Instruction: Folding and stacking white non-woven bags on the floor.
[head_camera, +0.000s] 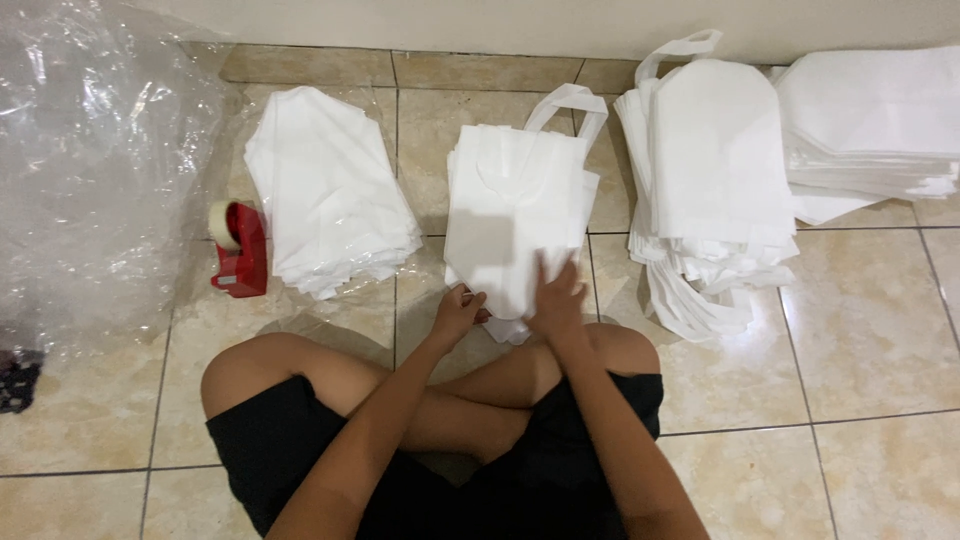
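While the person sits cross-legged on the tiled floor (880, 330), both hands work the near end of the middle stack of white bags (515, 215). Left hand (457, 312): fingers curled at the stack's lower left corner, seemingly pinching the edge of the top bag, though the fingertips are partly hidden. Right hand (556, 297): flat, fingers spread and pointing away from the body, pressed down on the top bag near its lower right edge.

Stack lies directly ahead of the knees, long axis running away from the person toward the wall, handle loop (572, 100) at the far end. Both hands touch it; right hand sits further onto the fabric, left stays at the corner.

Surroundings: another folded white pile (330, 190) to the left, well apart from the hands; a red tape dispenser (240, 250) just beside that pile; crumpled clear plastic sheeting (95, 170) at far left. To the right, a taller pile with handles (715, 170), then one more white pile (870, 120) at the frame edge.
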